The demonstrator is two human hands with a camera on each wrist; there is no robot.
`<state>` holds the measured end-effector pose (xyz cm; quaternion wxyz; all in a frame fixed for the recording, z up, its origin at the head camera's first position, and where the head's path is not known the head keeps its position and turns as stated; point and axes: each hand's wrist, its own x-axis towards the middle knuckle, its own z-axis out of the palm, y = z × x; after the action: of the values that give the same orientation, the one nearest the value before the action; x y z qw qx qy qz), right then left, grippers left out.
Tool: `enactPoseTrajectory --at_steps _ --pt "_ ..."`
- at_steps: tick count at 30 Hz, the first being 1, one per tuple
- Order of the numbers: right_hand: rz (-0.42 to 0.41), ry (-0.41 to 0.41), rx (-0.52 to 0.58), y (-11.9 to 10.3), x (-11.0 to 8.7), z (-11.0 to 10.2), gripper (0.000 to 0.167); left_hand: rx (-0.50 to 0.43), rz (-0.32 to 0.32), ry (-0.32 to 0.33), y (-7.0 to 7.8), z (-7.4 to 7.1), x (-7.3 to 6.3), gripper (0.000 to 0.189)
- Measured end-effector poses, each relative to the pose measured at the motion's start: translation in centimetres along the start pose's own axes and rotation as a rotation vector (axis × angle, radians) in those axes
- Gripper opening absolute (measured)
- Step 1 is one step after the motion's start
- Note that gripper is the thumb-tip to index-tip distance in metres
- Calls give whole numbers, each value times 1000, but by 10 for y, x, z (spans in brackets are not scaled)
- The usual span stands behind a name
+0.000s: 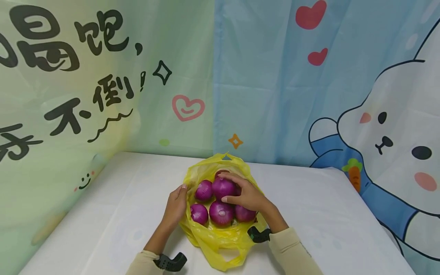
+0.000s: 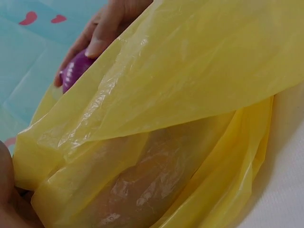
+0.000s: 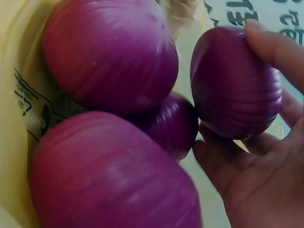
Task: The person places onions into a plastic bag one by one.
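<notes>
A yellow plastic bag [image 1: 206,236] lies on the table with its mouth spread, and several purple onions [image 1: 221,213] sit inside it. With thumb and fingers curled around one onion [image 1: 222,188], my right hand [image 1: 246,194] holds it above the others; the right wrist view shows this held onion [image 3: 237,83] beside the rest. My left hand [image 1: 177,204] pinches the left rim of the bag. In the left wrist view, the bag's film [image 2: 156,99] covers most of the picture and hides the onions in it.
The white table [image 1: 113,214] runs out on both sides of the bag. Behind it hangs a printed cloth backdrop [image 1: 254,76] with hearts, lettering and a cartoon bear. A handle loop [image 1: 225,264] of the bag lies toward the near edge.
</notes>
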<state>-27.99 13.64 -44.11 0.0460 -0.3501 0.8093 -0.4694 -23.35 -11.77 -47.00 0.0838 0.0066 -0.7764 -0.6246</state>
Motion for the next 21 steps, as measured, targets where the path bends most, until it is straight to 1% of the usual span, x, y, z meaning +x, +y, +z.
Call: enactPoseTrajectory --at_steps 1,4,7,8,10,13,16,19,21 --pt "-7 -4 -37 -2 0 1 67 2 -5 -3 6 0 -2 40" --pt "5 -28 -113 -5 -1 6 69 2 -3 -2 5 1 -1 40" --pt "27 -53 -138 -6 -3 8 70 8 0 4 4 2 0 40" --pt "31 -56 -147 -5 -4 9 71 10 6 8 -1 2 2 40" --pt "25 -55 -156 -5 -5 9 73 16 6 11 -1 3 2 40" --pt "-3 -29 -166 -5 -7 9 74 19 1 18 -3 2 1 40" --pt "-46 16 -155 -8 -9 7 67 30 -11 25 -5 -1 0 41" --pt "-97 65 -129 -12 -14 0 52 47 -23 29 -6 -5 -1 40" --pt "-114 97 -77 -14 -19 -8 42 61 -20 39 -6 -7 0 42"
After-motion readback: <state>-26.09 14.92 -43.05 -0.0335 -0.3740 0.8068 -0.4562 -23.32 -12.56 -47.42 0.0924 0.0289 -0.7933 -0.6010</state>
